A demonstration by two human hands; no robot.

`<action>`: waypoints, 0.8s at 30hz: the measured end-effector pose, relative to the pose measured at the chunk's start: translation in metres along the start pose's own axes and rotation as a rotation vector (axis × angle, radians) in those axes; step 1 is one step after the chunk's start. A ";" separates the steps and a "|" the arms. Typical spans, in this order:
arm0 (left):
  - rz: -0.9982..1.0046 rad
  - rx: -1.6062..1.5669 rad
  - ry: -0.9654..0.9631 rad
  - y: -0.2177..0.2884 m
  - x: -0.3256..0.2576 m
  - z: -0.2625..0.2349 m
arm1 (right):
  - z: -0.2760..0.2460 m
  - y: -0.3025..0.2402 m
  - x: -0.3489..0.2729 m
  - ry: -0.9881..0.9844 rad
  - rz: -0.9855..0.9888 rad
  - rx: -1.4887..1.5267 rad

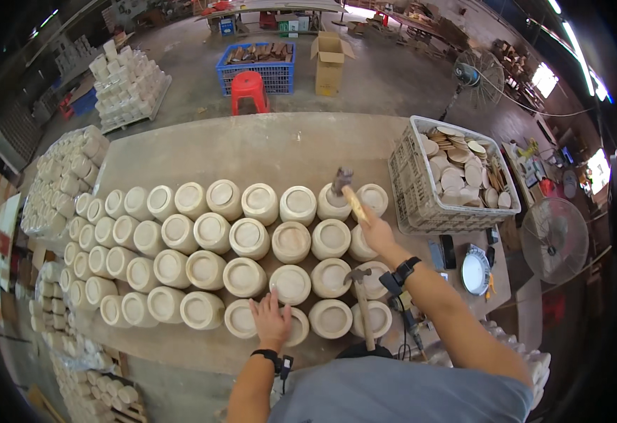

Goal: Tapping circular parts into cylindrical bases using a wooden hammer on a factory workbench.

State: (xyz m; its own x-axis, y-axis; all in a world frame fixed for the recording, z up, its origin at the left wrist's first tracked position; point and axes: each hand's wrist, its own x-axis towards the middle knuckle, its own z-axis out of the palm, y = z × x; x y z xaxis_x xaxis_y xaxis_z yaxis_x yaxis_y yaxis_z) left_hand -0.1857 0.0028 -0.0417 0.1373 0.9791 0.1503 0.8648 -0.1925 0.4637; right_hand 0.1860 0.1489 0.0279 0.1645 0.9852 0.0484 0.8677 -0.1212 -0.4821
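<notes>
Rows of cream, rounded pot-like pieces (291,242) stand on the table, each with a round recessed face on top. My right hand (377,234) is closed round the wooden handle of a hammer (354,203). The hammer's dark head is raised over the far row, near its right end. My left hand (272,321) lies with its fingers spread on the nearest pieces, the fingertips by the edge of one piece (290,284). A second hammer (363,310) rests across pieces at the near right, nobody holding it.
A grey plastic crate (410,204) of thin round discs (456,169) stands at the table's right. Beside it are a phone (448,252) and a foil-like tray (475,271). Fans (553,240) stand further right. Beyond the table are a red stool (249,90) and blue crate (259,83).
</notes>
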 end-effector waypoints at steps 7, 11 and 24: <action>-0.009 -0.027 -0.008 0.003 0.002 -0.009 | 0.002 -0.031 -0.006 0.394 -0.066 0.158; -0.021 0.003 -0.017 0.003 -0.003 -0.004 | 0.034 -0.001 -0.010 -0.115 0.123 -0.077; -0.012 -0.025 0.000 0.003 0.001 -0.007 | 0.020 -0.018 -0.008 0.173 0.075 0.052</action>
State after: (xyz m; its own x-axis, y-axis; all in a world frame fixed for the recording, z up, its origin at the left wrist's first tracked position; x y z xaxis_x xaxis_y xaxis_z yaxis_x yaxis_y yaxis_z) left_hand -0.1865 0.0026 -0.0343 0.1273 0.9812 0.1447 0.8540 -0.1826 0.4872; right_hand 0.1594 0.1460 0.0187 0.3095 0.9376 0.1584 0.8254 -0.1822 -0.5343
